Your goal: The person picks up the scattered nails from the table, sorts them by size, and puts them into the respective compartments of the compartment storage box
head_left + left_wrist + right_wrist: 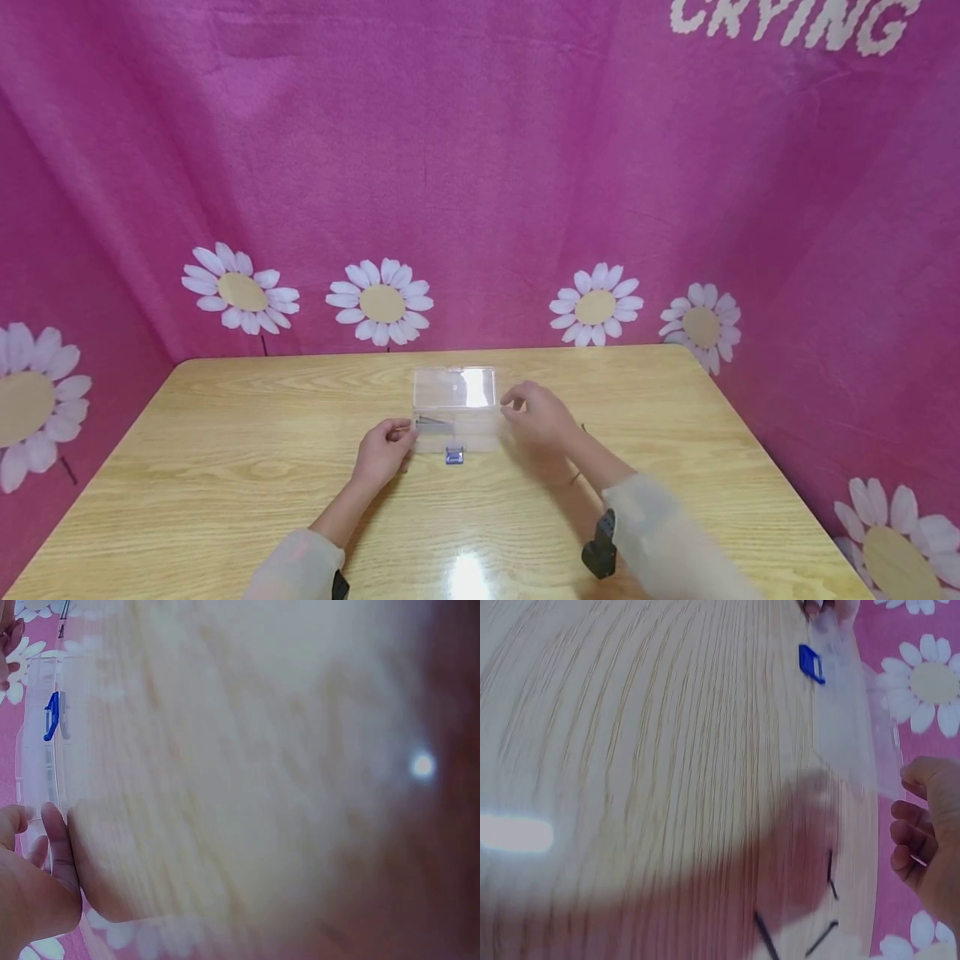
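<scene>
A pink cloth with white daisies (487, 167) hangs behind and beside my wooden table (262, 450). Near my right wrist, slim dark pieces like screws (766, 936) lie loose on the wood; seen from my head, my right forearm (596, 462) crosses over that stretch and hides part of it. The clear plastic box (476, 431) sits between my hands, its lid (442, 387) swung up on the far side, its blue latch (454, 456) facing me. A few more dark slim pieces (435, 422) lie in its left-hand part. My left hand (382, 454) touches the box's left end, thumb and fingers spread apart. My right hand (542, 414) is beside the lid's right edge, fingers loosely bent; I can't tell whether thumb and forefinger pinch it.
</scene>
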A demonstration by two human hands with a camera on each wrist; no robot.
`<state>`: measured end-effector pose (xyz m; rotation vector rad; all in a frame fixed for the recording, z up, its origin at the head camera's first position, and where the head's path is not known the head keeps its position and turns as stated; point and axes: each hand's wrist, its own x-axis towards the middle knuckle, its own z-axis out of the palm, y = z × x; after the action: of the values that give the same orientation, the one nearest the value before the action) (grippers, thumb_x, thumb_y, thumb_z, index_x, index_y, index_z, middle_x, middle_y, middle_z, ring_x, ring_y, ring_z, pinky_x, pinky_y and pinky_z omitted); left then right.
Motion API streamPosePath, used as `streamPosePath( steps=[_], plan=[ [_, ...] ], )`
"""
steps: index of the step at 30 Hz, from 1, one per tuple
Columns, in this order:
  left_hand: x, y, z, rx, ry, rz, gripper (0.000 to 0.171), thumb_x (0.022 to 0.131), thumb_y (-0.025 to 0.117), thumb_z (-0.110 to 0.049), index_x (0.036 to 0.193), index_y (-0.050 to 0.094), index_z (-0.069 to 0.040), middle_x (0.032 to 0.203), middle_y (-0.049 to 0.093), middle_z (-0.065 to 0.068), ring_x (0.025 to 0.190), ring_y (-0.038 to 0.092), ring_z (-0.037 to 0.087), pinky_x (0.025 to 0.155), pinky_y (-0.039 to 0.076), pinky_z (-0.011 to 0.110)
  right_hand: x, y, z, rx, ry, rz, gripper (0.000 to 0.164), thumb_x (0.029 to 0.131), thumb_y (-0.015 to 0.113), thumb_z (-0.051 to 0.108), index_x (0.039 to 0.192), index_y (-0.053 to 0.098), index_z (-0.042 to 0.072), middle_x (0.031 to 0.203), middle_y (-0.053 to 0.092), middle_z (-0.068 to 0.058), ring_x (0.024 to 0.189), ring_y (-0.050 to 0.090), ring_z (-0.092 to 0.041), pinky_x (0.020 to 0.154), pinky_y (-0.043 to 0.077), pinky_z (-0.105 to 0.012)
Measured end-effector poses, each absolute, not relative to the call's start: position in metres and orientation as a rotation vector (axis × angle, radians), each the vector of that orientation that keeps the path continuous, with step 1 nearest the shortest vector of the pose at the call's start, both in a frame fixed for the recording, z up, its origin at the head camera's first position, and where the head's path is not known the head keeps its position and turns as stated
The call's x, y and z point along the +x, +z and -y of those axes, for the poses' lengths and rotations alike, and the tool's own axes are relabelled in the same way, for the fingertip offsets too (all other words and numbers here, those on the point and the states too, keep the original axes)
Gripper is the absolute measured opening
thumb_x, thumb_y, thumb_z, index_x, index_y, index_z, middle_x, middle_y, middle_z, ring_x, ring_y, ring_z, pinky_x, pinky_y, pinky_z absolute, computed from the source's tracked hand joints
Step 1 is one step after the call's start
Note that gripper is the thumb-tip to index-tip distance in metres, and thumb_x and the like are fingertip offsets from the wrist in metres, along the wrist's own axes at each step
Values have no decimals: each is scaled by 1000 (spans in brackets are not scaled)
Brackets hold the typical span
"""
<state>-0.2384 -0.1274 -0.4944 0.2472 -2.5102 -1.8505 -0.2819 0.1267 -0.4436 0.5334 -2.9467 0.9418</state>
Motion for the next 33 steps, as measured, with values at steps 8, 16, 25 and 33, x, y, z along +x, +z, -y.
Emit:
streamPosePath(
  steps=[8,16,25,33],
  plan=[
    [-239,-495,127,244,-1856,2505,30,90,61,-15,114,59,3,90,62,9,63,56,9,51,50,22,-281,-442,-158,508,868,2984,18,88,60,19,100,68,8,94,62,-5,83,56,-16,73,49,-32],
    [-239,-494,127,239,-1855,2499,30,89,61,-14,114,60,3,88,63,9,62,55,8,50,50,21,-279,-450,-188,484,815,2985,18,87,60,18,98,69,7,89,62,-6,80,56,-17,73,50,-34],
    [-239,-495,127,239,-1849,2505,30,90,61,-14,114,59,4,89,63,10,63,55,8,50,50,21,-274,-460,-221,360,859,3011,21,87,61,21,101,66,7,88,61,-5,78,55,-16,73,48,-35],
    [-237,-494,128,244,-1855,2507,30,90,61,-15,114,60,4,88,63,10,63,56,9,50,50,21,-269,-468,-241,311,853,3015,20,88,61,20,98,67,3,83,63,-7,76,57,-17,71,50,-36]
  ],
)
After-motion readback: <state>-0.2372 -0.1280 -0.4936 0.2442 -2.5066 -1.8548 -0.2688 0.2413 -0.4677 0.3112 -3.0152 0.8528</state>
